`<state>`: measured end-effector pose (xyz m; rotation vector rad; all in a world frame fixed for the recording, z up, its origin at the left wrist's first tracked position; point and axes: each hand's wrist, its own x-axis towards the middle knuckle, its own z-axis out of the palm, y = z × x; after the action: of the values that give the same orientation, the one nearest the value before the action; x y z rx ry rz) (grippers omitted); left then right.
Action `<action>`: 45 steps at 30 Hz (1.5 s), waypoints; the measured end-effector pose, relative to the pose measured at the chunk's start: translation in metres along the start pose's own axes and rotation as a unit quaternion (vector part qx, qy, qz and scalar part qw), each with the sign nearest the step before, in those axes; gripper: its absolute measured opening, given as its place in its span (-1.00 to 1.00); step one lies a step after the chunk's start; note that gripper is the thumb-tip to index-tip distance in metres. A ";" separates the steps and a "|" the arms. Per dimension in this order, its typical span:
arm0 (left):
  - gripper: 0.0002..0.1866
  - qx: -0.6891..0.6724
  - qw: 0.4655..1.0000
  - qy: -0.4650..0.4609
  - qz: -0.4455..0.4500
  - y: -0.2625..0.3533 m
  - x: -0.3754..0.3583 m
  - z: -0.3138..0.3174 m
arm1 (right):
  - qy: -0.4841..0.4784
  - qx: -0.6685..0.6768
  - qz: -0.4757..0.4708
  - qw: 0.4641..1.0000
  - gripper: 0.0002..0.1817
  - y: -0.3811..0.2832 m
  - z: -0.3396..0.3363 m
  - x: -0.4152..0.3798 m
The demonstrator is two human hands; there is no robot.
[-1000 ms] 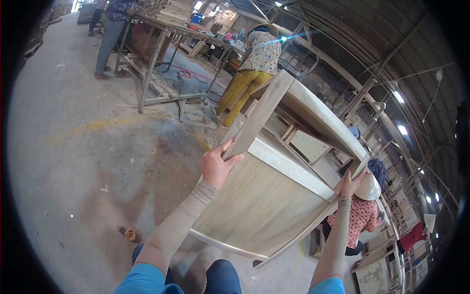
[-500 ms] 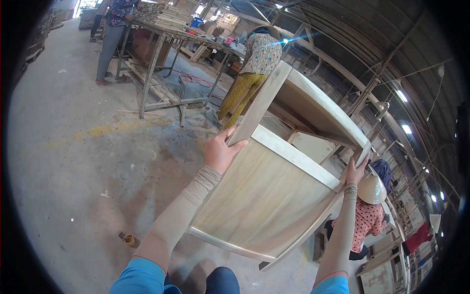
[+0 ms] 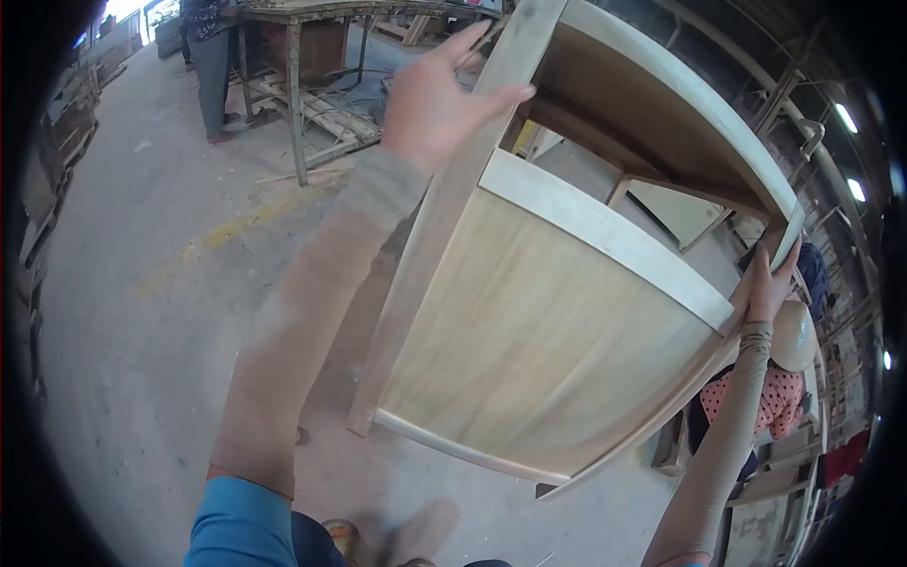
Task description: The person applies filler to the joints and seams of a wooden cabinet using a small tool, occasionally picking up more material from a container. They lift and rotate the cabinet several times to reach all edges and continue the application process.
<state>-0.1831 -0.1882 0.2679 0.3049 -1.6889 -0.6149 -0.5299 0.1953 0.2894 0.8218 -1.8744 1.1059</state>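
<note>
An unfinished wooden cabinet frame (image 3: pixel 557 331) fills the middle of the head view, tilted, with a pale curved panel and an open bay above it. At its upper left post, my left hand (image 3: pixel 436 106) has its fingers stretched and spread, the thumb lying across the post's face. That hand is slightly blurred. My right hand (image 3: pixel 770 283) grips the upper right corner post, its fingers partly hidden by the wood. Both forearms wear beige sleeves.
A rough work table (image 3: pixel 312 11) stands at the back left, with wood pieces beneath it. Beyond my right arm is a co-worker in a dotted pink shirt (image 3: pixel 779 402) and a conical hat. A small can (image 3: pixel 340 539) sits by my feet on the concrete floor (image 3: pixel 170 359).
My left hand has moved up along the left post, and its fingers have loosened and spread. The cabinet frame appears larger and nearer. My right hand keeps its hold.
</note>
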 end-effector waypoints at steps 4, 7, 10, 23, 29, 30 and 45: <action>-0.21 0.043 0.997 -0.058 -0.037 0.003 0.057 0.033 | 0.002 -0.005 0.002 1.000 -0.16 -0.014 0.013 0.015; -0.23 0.019 0.994 -0.021 -0.103 0.000 0.061 0.054 | 0.035 -0.217 -0.083 0.972 -0.08 -0.050 0.021 0.029; -0.25 0.011 0.993 0.010 -0.113 -0.006 0.069 0.068 | 0.005 -0.232 -0.266 0.936 0.05 -0.109 0.054 0.069; -0.24 0.000 0.975 -0.048 -0.216 -0.014 0.104 0.084 | -0.375 -0.154 -0.183 0.896 -0.36 -0.197 0.166 0.164; -0.27 -0.038 0.979 -0.026 -0.201 -0.016 0.108 0.086 | -0.367 -0.120 -0.292 0.875 -0.28 -0.254 0.214 0.170; -0.28 -0.047 0.979 -0.019 -0.196 -0.015 0.108 0.086 | -0.417 -0.115 -0.236 0.870 -0.28 -0.256 0.216 0.167; -0.64 0.038 0.952 0.001 -0.302 0.054 0.130 0.059 | -0.412 -0.106 -0.209 0.880 -0.37 -0.247 0.218 0.166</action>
<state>-0.2611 -0.1982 0.3987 0.8972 -1.6137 -0.9947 -0.4711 -0.1250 0.4631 1.6437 -2.2532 0.2537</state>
